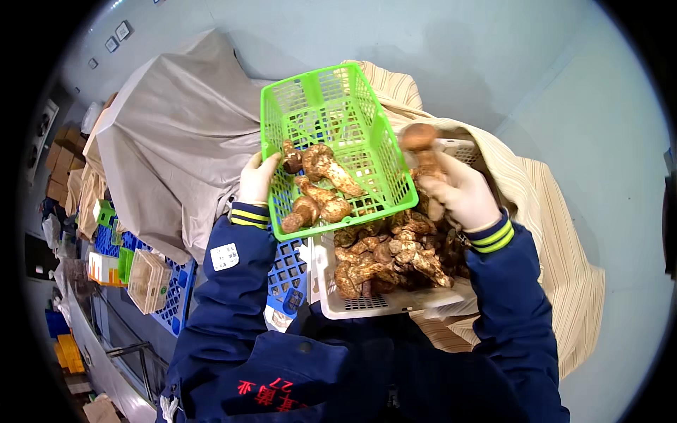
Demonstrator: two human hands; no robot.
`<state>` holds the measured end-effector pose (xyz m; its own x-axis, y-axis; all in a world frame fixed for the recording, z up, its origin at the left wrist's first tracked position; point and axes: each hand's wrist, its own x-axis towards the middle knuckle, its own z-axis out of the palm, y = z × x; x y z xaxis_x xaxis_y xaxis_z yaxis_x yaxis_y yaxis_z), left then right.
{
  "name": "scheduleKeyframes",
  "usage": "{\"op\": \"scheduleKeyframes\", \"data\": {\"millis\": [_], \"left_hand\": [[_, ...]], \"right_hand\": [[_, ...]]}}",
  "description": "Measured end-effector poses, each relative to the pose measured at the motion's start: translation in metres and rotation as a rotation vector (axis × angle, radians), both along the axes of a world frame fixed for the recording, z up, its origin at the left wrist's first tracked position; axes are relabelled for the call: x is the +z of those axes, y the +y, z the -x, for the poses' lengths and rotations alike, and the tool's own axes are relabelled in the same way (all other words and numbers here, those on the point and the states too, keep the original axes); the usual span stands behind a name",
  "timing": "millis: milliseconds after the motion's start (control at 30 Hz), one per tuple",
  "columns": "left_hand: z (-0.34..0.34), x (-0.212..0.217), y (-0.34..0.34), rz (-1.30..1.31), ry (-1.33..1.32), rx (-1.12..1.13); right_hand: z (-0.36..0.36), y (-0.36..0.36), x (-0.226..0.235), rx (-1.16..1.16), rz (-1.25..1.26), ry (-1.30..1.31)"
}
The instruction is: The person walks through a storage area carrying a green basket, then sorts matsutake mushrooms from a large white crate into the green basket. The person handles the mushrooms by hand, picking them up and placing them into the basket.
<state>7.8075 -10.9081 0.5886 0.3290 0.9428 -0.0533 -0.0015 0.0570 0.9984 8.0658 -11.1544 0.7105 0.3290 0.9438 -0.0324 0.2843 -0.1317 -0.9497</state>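
My left hand [257, 179], in a pale glove, is closed on the left rim of a bright green plastic basket [395, 158], tilted toward me. Several brown, dirt-flecked mushrooms [330, 169] with thick stems lie at its near end. To the right, my gloved right hand [465, 194] grips a mushroom [419, 137] by its stem, the cap pointing up and slightly blurred. Beneath that hand stands a white plastic crate [352, 307], heaped with more mushrooms [416, 250]. The green basket covers part of the crate's far left side.
Striped cream cloth [557, 247] drapes behind and right of the crate, near a pale wall [592, 120]. Grey cloth [183, 127] covers a bulky pile at left. Blue plastic pallets [288, 275], a clear bin [149, 282] and a metal rail [106, 359] are lower left.
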Motion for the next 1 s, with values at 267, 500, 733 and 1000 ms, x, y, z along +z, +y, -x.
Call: {"op": "scheduleKeyframes", "data": {"millis": [267,500,733,1000], "left_hand": [[0.002,0.022,-0.018,-0.124,0.340,0.099],[-0.016,0.017,-0.021,-0.175,0.456,0.009],[-0.015,0.009,-0.025,-0.105,0.562,-0.058],[0.013,-0.018,0.020,-0.296,0.737,-0.652]], "right_hand": [[0.021,0.028,0.000,0.051,-0.137,-0.350],[-0.049,-0.072,-0.076,-0.065,-0.205,-0.178],[0.007,-0.082,-0.091,-0.197,-0.083,-0.599],[-0.018,-0.068,-0.163,-0.414,0.006,-0.571]]}}
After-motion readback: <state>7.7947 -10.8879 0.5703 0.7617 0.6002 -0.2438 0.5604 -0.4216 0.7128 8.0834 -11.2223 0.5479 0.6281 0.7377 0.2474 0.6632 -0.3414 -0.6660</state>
